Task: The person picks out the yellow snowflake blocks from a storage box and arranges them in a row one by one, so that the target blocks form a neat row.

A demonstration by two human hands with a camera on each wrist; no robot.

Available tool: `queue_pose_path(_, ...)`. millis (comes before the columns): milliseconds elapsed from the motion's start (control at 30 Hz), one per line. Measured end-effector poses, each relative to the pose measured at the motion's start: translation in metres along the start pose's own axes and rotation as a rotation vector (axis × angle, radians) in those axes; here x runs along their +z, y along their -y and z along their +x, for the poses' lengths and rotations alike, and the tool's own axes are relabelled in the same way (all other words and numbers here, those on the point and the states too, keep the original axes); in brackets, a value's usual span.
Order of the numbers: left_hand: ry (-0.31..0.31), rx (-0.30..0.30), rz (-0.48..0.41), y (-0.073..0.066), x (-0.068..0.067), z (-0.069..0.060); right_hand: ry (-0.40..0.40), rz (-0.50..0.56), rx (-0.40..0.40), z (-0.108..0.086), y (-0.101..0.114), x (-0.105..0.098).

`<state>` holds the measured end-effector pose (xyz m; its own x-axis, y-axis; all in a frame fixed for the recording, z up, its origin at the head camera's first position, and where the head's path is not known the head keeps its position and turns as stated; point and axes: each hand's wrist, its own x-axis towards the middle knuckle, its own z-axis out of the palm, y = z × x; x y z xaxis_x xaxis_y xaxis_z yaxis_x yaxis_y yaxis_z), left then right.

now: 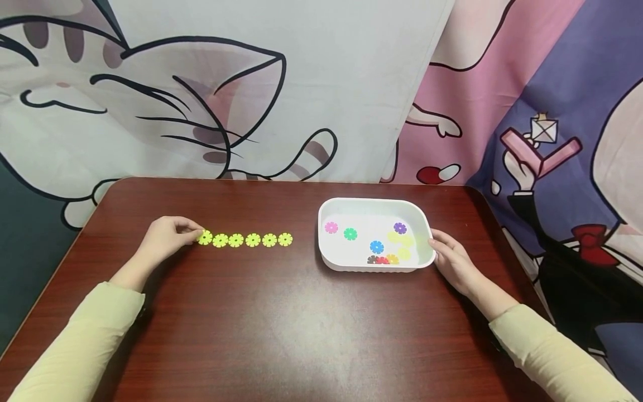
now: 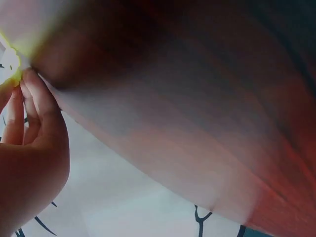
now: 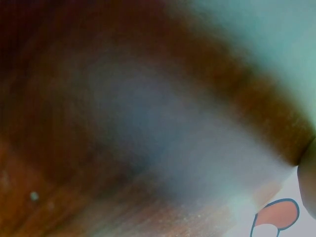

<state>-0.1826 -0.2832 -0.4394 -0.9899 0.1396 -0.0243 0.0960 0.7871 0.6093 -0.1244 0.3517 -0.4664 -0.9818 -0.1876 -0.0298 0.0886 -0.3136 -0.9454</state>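
Note:
A row of several yellow-green flower-shaped discs (image 1: 253, 240) lies across the left half of the table. At its left end, my left hand (image 1: 168, 237) pinches the outermost yellow-green disc (image 1: 205, 238) between thumb and fingers. The left wrist view shows this disc (image 2: 12, 65) at the fingertips, partly cut off by the frame. To the right stands a white tray (image 1: 374, 205) with flower discs of several colours inside. My right hand (image 1: 456, 261) holds the tray's right rim with its fingers. Only a sliver of the right hand (image 3: 307, 182) appears in the blurred right wrist view.
Inside the tray are pink (image 1: 331, 228), green (image 1: 350, 234), blue (image 1: 377, 247) and purple (image 1: 399, 228) discs, with pale yellow ones at the right. Others bunch along its near wall. A printed cloth (image 1: 351, 84) hangs behind the brown table (image 1: 301, 324).

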Motion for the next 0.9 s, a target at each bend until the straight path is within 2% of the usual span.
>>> queue_pose_path(200,-0.006,0.007,0.038,0.0038,0.0019,-0.0001,0.0,-0.004,-0.004,-0.0004,0.0003,-0.0002)
queue_pose_path(500,0.017,0.007,0.022,0.0032,0.0017,0.0017,-0.01,-0.008,0.003,0.0,0.0006,-0.0003)
queue_pose_path(900,0.012,0.011,0.015,0.0031,0.003,0.0014,0.003,-0.001,-0.003,-0.0002,-0.0002,0.0001)
